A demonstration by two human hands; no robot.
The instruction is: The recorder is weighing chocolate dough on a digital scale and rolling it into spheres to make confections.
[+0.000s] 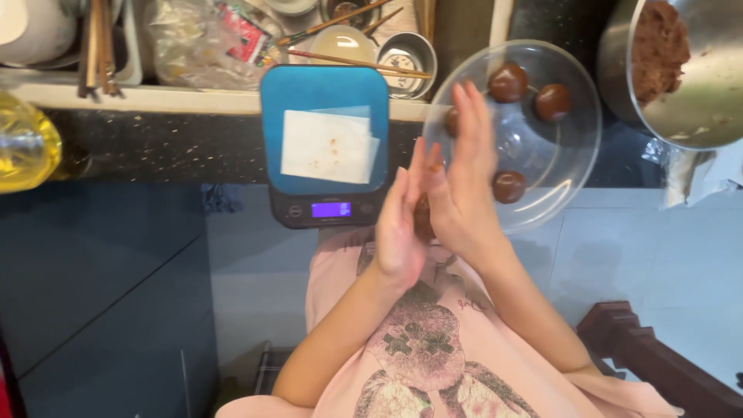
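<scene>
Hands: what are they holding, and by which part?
A brown ball is pressed between the palms of the left hand and right hand, gripped by its opposite sides.

**Even daylight, soft edges, a little motion blur**

Soft, diffuse light is filling the scene from above, casting only faint shadows. Glare is streaking the rim of the clear glass bowl [542, 209] and the steel bowl [696, 116] at upper right. The right hand [464, 178] is showing slight motion blur at its fingertips. Wide-angle distortion is bending the counter edge [155, 99], and the lower left is falling dim.
</scene>
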